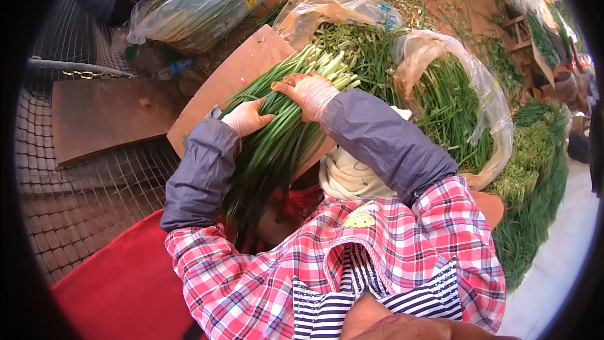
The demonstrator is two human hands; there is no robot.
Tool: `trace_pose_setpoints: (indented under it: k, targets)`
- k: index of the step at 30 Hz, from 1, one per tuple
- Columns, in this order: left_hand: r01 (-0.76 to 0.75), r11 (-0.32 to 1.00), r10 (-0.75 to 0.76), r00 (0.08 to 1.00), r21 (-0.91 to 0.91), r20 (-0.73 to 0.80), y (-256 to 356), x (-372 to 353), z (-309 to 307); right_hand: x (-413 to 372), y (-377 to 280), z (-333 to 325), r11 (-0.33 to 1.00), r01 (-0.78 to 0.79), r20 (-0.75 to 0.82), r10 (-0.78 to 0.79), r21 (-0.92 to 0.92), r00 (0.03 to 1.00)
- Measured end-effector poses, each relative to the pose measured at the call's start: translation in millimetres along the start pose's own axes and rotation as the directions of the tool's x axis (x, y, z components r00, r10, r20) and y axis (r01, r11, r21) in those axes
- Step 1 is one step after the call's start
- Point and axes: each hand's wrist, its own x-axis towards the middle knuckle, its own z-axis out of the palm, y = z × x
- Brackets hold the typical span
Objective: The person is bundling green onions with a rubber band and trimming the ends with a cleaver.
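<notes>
A thick bunch of long green chives (267, 151) lies across a reddish-brown board (214, 94), pale stem ends toward the upper right and dark leaf tips hanging toward my lap. My left hand (248, 118) grips the leafy part from the left side, thumb on top and the other fingers hidden beneath or behind the leaves. Nearer the pale stems, my right hand (307, 93) is closed over the top of the bunch, its fingers partly hidden. Both hands seem to wear thin, clear gloves, with grey sleeve covers above the wrists.
An open plastic bag (491, 101) of greens stands at the right, beside a heap of cut trimmings (352, 44) in another bag. More chives (528, 182) are piled farther right. A filled clear bag (207, 9) lies upper left, above a brown panel (113, 113) on wire mesh.
</notes>
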Motion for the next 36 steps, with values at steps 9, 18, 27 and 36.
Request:
trace_pose_setpoints:
  k: [9, 18, 27, 36]
  targets:
    - [0.008, 0.85, 0.366, 0.709, 0.527, -0.602, 22.7, 20.2, -33.4, 14.1, -0.2, -14.9, 0.99, -0.109, 0.097, 0.101, 0.088, 0.99]
    - [0.037, 0.999, -0.04, 0.984, -0.022, -0.171, 45.6, 22.9, -3.8, 20.9, 16.5, -15.2, 0.949, -0.169, 0.066, 0.157, 0.267, 0.985]
    - [0.225, 0.907, -0.06, 0.905, 0.356, -0.42, 42.8, 11.5, 32.5, 13.1, 22.0, -6.6, 0.945, 0.026, -0.195, 0.04, 0.325, 0.98]
    - [0.18, 0.929, -0.033, 0.91, 0.323, -0.413, 27.9, 13.5, 23.0, -55.4, 41.6, 7.0, 0.882, -0.31, 0.387, 0.441, -0.356, 0.81]
